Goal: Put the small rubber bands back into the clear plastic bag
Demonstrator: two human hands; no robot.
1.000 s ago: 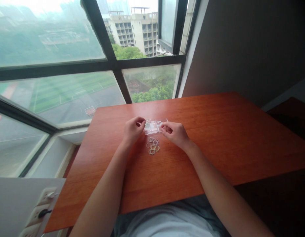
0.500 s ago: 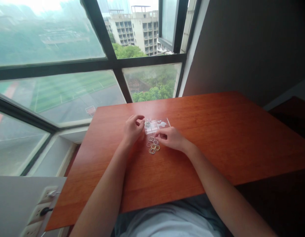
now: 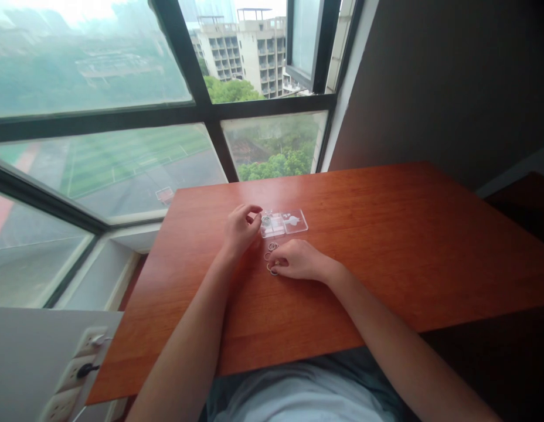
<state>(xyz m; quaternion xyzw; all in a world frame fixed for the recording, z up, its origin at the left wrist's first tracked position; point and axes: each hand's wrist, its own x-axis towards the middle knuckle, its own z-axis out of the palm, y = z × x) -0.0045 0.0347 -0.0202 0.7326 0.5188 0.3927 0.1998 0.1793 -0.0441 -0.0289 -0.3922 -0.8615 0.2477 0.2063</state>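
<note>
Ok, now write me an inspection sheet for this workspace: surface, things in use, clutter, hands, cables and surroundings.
Surface: brown wooden table, slightly glossy.
Things in use: clear box, open, its lid to the right; loose rings nearer the person, partly hidden.
Clutter: nothing seen.
Hands: left hand at the box's left edge, contact unclear; right hand over the rings, grip unclear.
Cables: black plug and white plug in wall sockets, left.
Surroundings: windows ahead and left; dark wall right.
</note>
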